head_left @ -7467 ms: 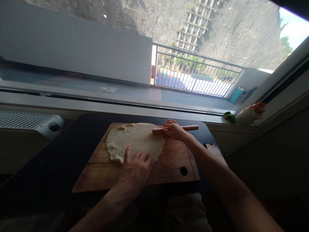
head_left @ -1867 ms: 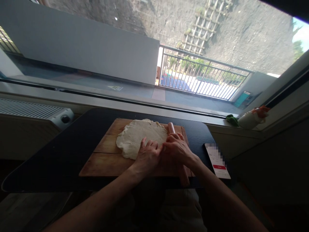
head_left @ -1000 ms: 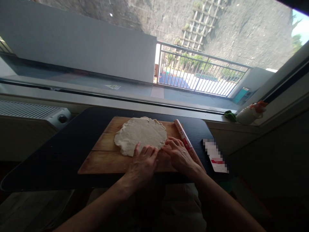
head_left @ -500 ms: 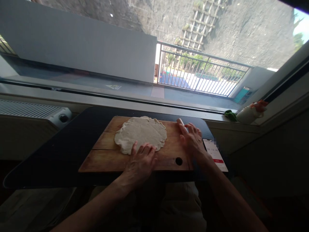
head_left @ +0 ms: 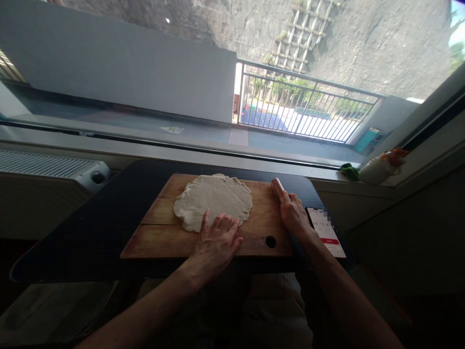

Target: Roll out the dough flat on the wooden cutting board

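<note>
A flat, pale round of dough (head_left: 214,198) with ragged edges lies on a wooden cutting board (head_left: 152,242). My left hand (head_left: 216,242) rests on the dough's near edge, palm down, with its fingers spread. At the board's right side my right hand (head_left: 293,213) is wrapped round a rolling pin (head_left: 277,186). The pin's far end sticks out past my fingers, and its near part is hidden under the hand.
The board stands on a dark table (head_left: 90,218) below a window. A phone (head_left: 326,232) showing a timer lies by my right wrist. On the sill sit a pale jug (head_left: 378,169) and a green cloth-like thing (head_left: 349,171). A radiator (head_left: 54,167) is at left.
My right hand has closed round the rolling pin, where its fingers lay more loosely over it before. My left hand stays at the dough's near edge, its thumb now further out.
</note>
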The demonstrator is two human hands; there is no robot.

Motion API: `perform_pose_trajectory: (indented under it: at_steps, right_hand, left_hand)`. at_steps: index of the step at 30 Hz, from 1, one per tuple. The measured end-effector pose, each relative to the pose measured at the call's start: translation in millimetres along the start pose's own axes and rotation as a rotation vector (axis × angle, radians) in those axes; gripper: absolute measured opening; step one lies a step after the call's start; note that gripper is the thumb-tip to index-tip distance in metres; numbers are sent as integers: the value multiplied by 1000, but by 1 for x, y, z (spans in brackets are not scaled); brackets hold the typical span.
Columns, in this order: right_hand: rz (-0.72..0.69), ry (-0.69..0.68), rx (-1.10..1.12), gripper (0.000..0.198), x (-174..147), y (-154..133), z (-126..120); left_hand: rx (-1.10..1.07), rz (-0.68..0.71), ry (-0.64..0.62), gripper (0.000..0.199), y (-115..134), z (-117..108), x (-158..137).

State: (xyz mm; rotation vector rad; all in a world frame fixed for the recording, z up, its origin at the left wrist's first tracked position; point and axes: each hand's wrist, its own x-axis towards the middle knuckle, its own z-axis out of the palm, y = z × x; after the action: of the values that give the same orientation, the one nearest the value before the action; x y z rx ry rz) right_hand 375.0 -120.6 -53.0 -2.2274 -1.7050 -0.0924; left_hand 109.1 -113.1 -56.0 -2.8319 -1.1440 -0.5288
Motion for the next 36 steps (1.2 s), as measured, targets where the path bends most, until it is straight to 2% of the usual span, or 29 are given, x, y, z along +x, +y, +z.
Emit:
perform_pose_trajectory:
  at_steps: [3,6,9,12,16,21,26,31,34,36]
  right_hand:
    - [-175,-16,72,61,-2,-24,-11]
    - [-348,-95,155,62,-1,-46,-15]
    - [-401,-140,191,55,-6,-54,-17]
    - [-459,-160,213,50,-21,-49,-23]
    - [-406,-179,133,41,-36,-44,-26]
    - [-247,-71,39,34,-44,-68,-12]
    - [-292,-20,-7,38,-64,-88,-9]
    - [-233,-4,-127,33,-40,-89,-6]
    - [-326,-70,-121,36,-29,-88,-4]
    - [-337,-111,-90,35,-25,-85,-5]
  left_hand:
    - [7,8,-14,38,-1,-2,4]
    - [19,2,-9,40,0,0,6]
    - [55,-9,-8,42,4,4,6]
    - [10,-11,-5,43,1,3,3]
    - [-101,-24,38,36,-14,-3,-8]
    - [-130,-10,76,31,-27,-2,-18]
    - [-198,-9,151,27,-33,-1,-21]
    - [-253,-25,196,23,-38,-1,-24]
    - [-239,-51,178,22,-34,-4,-23]
    - [-236,-38,152,21,-28,-5,-16]
